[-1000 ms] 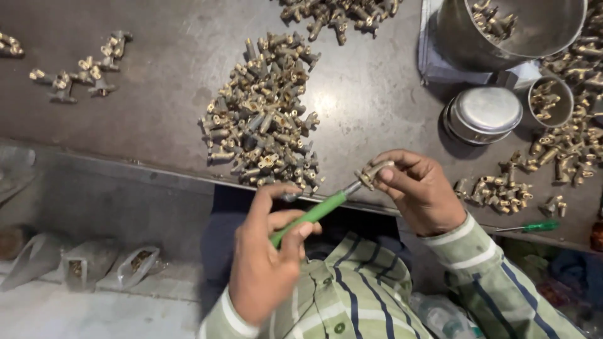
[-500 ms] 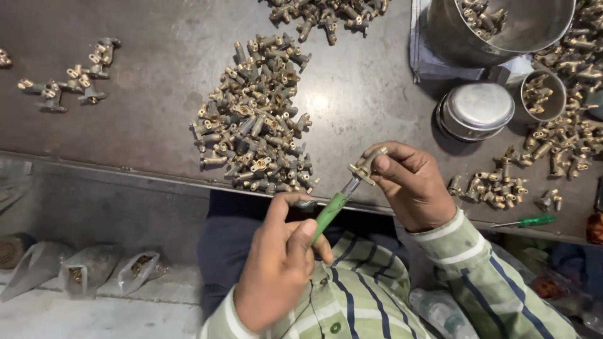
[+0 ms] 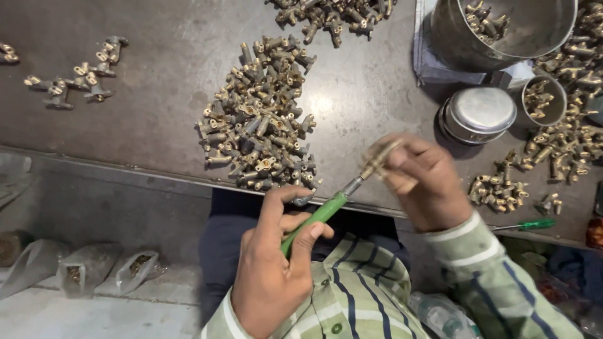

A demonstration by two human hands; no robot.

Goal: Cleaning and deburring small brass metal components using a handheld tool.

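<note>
**A:** What have I got closest to the camera?

**B:** My left hand (image 3: pixel 273 276), low in the frame over the striped shirt (image 3: pixel 364 295). Its fingers are wrapped round the green handle of a screwdriver (image 3: pixel 320 216), thumb laid along the top. The tool slants up and to the right, its metal shank ending at my other hand.

**A:** And that one?

**B:** My right hand (image 3: pixel 424 182) is just above and to the right, at the near edge of the dark table (image 3: pixel 157 113). It pinches a small brass fitting (image 3: pixel 380 157) between thumb and fingertips, and the screwdriver's tip meets that fitting. The fitting is blurred, so I cannot tell its exact shape or how the tip sits in it.

**A:** What lies around it?

**B:** Just right of the right hand sits a small cluster of brass fittings (image 3: pixel 499 191), and near the table edge a second green-handled screwdriver (image 3: pixel 531 224) lies flat. To the left, below table level, clear plastic bags (image 3: pixel 94 270) rest on a pale ledge.

**A:** Farther out?

**B:** A large heap of brass fittings (image 3: pixel 260 119) fills the middle of the table, just beyond the hands. Right of it stands a round steel tin (image 3: pixel 480 113) with its lid on, beside a small open cup (image 3: pixel 543 100) holding a few fittings. More fittings spread along the right edge (image 3: pixel 571 135).

**A:** And at the far side?

**B:** A big steel pot (image 3: pixel 509 28) with fittings inside stands on a cloth at top right, another pile (image 3: pixel 333 12) sits at top centre, and a loose scatter (image 3: pixel 78 78) lies far left.
</note>
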